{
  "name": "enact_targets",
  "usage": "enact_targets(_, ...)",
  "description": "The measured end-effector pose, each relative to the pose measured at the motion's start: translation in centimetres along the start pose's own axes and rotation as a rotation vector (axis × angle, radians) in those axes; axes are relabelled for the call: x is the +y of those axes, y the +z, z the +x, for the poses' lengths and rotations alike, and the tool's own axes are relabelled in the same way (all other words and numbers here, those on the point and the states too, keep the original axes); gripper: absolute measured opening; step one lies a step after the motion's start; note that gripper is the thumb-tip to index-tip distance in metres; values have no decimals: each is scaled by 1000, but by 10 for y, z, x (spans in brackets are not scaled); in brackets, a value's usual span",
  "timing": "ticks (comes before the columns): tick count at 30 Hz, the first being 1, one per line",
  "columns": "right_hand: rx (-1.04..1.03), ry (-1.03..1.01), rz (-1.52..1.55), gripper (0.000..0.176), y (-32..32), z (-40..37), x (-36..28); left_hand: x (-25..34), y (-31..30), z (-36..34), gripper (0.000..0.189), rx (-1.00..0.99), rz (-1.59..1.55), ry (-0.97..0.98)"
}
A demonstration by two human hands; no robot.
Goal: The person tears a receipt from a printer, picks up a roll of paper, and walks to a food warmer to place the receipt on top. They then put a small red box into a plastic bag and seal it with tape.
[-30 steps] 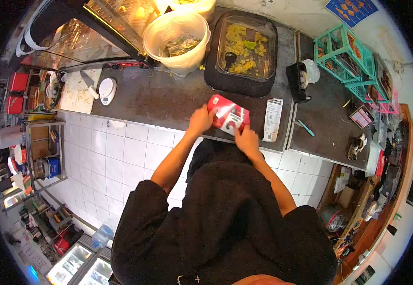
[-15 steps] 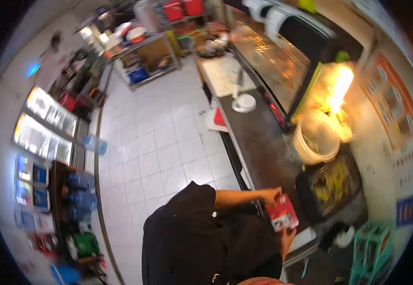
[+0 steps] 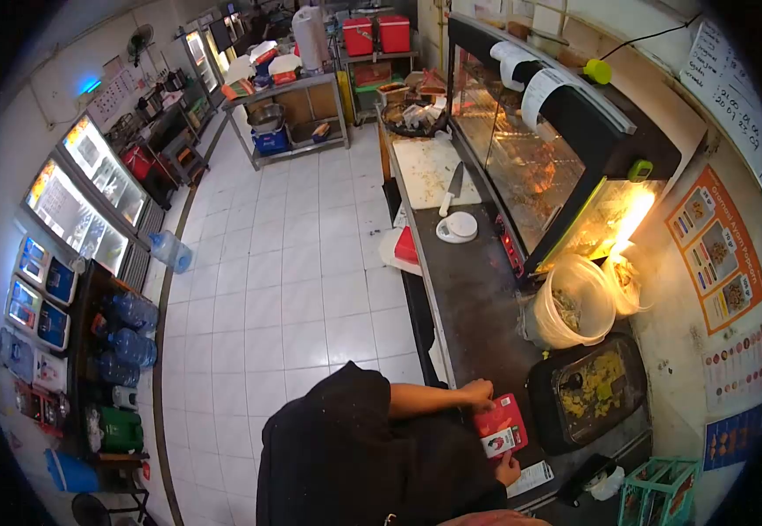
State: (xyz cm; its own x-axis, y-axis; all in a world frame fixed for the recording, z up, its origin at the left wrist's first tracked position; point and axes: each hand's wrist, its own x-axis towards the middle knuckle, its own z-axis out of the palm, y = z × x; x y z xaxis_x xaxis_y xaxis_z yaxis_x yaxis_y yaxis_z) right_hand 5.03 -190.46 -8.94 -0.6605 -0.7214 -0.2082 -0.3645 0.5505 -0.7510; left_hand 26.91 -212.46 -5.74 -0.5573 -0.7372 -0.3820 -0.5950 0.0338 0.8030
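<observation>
A flat red box with a white printed panel lies on the dark counter in front of me, close to its near edge. My left hand is at the box's upper left corner, fingers curled onto it. Against its lower edge sits my right hand, fingers bent and touching beside the white panel. Part of each hand's grip is hidden. Just past the box is a black tray with yellow-green bits in it. A white printed paper lies beside my right hand.
A white bucket stands by the lit glass display warmer. Farther along the counter are a white kitchen scale, a knife and a cutting board. A green rack stands at lower right.
The view has tilted and steadied. The red box now lies flat on the counter, with both hands still at its edges; my right hand shows more clearly.
</observation>
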Motion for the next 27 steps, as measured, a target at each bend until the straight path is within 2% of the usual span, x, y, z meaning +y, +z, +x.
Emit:
enact_targets(1,-43,140,63,41,-10,-4,-25,2,-8,4,31,-22,24,-25)
enact_targets(3,-119,219,194,44,-5,18,4,11,-9,12,32,-74,53,-75)
enact_targets(6,-254,114,470,51,13,30,31,31,-24,3,36,-108,139,-93)
enact_targets(9,-132,3,207,62,15,25,22,27,-23,12,34,-191,116,-28)
enact_targets(11,-147,115,508,69,2,2,-20,13,-24,13,32,-196,100,74)
enact_targets(13,26,-204,434,54,34,32,75,-6,-9,16,31,-215,-28,64)
enact_targets(15,109,-140,297,54,27,22,52,7,-25,-5,26,-206,-102,58)
enact_targets(20,171,-30,179,56,12,17,34,-28,4,5,29,-317,-276,44)
enact_targets(23,197,-8,140,57,3,16,25,-21,5,-2,32,-278,-222,-4)
enact_targets(27,349,-16,49,45,0,13,-23,-15,3,-1,36,-278,-185,-27)
